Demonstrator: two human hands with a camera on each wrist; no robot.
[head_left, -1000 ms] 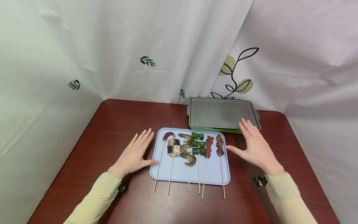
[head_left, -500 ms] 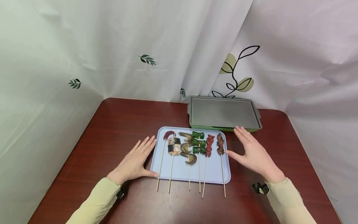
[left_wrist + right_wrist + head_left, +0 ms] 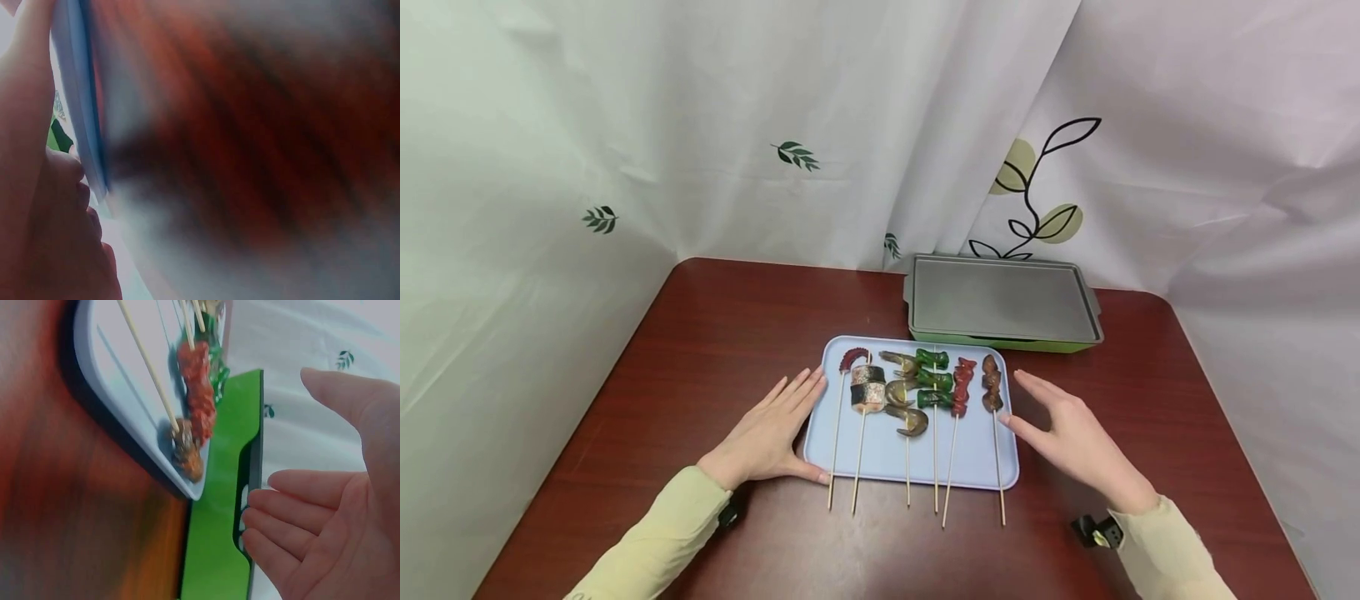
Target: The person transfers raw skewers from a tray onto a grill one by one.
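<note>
A pale blue tray (image 3: 883, 460) lies mid-table, bearing several skewers whose sticks overhang its near edge. From left to right they carry a dark red tentacle (image 3: 853, 359), black-banded rolls (image 3: 868, 393), shrimp (image 3: 912, 422), green pieces (image 3: 935, 380), red chunks (image 3: 962, 387) and brown chunks (image 3: 992, 387). My left hand (image 3: 767, 435) lies along the tray's left edge, fingers straight, thumb at the near-left corner. In the left wrist view, much is blurred beside the blue tray rim (image 3: 94, 125). My right hand (image 3: 1078, 440) hovers at the tray's right side with nothing in it, thumb near the brown skewer.
Behind the tray, towards the right, stands a green grill with a flat grey plate (image 3: 1003, 296); its green side (image 3: 219, 537) shows in the right wrist view. White curtains (image 3: 722, 125) close off the back and sides of the dark red table (image 3: 752, 317).
My left hand has shifted slightly right against the tray edge. The right hand's fingers have drawn back from the grill and bent somewhat. The tentacle skewer's stick end has swung right.
</note>
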